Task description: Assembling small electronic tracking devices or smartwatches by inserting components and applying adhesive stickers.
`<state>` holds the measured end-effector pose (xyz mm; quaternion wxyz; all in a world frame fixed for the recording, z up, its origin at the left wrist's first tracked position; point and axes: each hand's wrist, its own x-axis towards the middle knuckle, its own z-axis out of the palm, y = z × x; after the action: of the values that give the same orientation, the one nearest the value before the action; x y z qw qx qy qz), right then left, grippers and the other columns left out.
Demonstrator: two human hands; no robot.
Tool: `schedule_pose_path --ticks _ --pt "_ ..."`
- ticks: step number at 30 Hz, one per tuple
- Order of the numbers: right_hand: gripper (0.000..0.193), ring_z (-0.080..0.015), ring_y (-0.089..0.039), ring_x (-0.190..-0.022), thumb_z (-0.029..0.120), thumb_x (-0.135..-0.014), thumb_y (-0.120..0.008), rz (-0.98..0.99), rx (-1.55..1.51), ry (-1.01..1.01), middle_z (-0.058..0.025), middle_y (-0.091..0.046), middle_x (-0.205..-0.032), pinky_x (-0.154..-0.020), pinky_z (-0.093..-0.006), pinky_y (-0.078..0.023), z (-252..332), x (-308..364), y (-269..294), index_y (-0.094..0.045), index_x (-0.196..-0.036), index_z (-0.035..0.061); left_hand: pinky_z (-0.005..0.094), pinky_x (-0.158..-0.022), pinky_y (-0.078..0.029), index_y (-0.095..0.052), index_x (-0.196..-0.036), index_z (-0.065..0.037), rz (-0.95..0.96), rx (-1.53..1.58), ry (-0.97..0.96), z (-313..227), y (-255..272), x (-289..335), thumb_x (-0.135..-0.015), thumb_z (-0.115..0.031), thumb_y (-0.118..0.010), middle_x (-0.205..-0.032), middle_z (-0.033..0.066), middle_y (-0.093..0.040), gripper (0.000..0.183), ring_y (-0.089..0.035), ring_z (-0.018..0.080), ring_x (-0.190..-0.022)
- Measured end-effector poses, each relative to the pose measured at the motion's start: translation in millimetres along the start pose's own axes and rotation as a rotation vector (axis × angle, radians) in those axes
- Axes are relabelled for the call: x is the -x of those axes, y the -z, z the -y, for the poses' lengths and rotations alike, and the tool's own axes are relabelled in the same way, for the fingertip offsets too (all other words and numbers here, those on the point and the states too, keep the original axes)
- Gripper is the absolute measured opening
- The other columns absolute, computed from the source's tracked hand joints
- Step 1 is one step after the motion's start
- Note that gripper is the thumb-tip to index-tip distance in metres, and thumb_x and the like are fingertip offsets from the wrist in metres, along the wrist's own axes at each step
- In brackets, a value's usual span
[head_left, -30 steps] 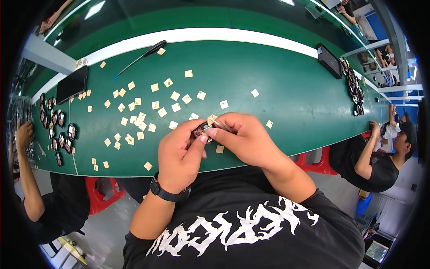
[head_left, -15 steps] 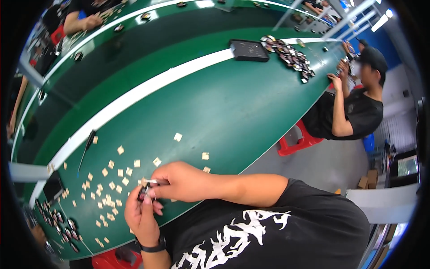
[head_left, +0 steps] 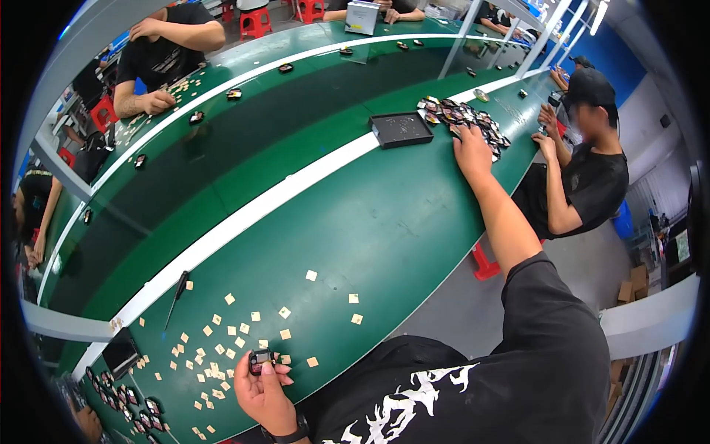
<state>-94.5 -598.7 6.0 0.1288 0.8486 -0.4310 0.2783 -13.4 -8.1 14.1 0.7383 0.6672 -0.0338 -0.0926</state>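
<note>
My left hand (head_left: 265,396) is closed round a small black electronic gadget (head_left: 260,361) with a greyish window in its face, held up above the near left of the table. My right arm stretches far to the right. There my right hand (head_left: 473,153) rests at the near edge of a heap of small black gadgets (head_left: 497,137). Its fingers are curled down onto the heap, and what lies under the fingertips cannot be made out. Many small cream-coloured squares (head_left: 255,316) lie scattered around and beyond my left hand.
A black tray (head_left: 403,140) adjoins the heap. To the left lie a screwdriver (head_left: 177,292), a dark flat box (head_left: 120,354) and more black gadgets (head_left: 126,399). A white strip (head_left: 251,211) borders the green conveyor. A co-worker (head_left: 584,155) sits at the right.
My right hand has left the gadget at my left hand and reached out to the heap. The thin metallic thing it held is no longer seen there. My view has shifted.
</note>
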Motion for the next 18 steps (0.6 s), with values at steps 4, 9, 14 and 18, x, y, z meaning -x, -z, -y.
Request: schedule_pose_path --ticks 4,9,14,18 --pt "0.033 -0.0342 -0.069 -0.104 0.016 -0.094 -0.055 0.06 0.045 0.12 -0.014 -0.07 -0.115 -0.087 -0.0495 -0.056 -26 -19 -33 -0.073 -0.12 0.0226 0.0257 -0.06 -0.057 -0.051 -0.129 0.007 -0.104 -0.038 -0.193 -24 21 22 -0.097 0.006 -0.058 -0.108 0.0222 -0.069 0.032 -0.072 0.0223 -0.083" --pt "0.021 -0.0394 -0.069 -0.083 0.019 -0.098 -0.055 0.012 0.174 0.192 -0.0193 -0.067 -0.101 -0.073 -0.0518 -0.054 -90 -18 -71 -0.069 -0.108 0.0081 0.0283 -0.069 -0.06 -0.054 -0.128 0.007 -0.385 -0.128 -0.241 -44 84 5 -0.1 0.0 -0.059 -0.112 0.0155 -0.065 0.029 -0.074 0.0244 -0.091" --pt "0.04 -0.039 -0.06 -0.123 0.025 -0.105 -0.053 0.151 0.224 0.276 -0.0179 -0.059 -0.139 -0.097 -0.0447 -0.05 -128 -44 -79 -0.056 -0.143 0.011 0.0239 -0.066 -0.053 -0.055 -0.131 0.006 -0.834 -0.233 -0.267 -43 220 10 -0.1 -0.007 -0.063 -0.102 0.0059 -0.063 0.034 -0.067 0.0139 -0.083" --pt "0.033 -0.0346 -0.063 -0.116 0.023 -0.106 -0.053 0.031 0.064 0.395 -0.0124 -0.062 -0.132 -0.092 -0.0421 -0.052 -102 5 -53 -0.06 -0.137 0.0124 0.022 -0.063 -0.048 -0.06 -0.126 0.006 -1.042 -0.495 -0.234 -38 310 18 -0.099 -0.006 -0.064 -0.092 0.0019 -0.064 0.03 -0.061 0.0075 -0.075"
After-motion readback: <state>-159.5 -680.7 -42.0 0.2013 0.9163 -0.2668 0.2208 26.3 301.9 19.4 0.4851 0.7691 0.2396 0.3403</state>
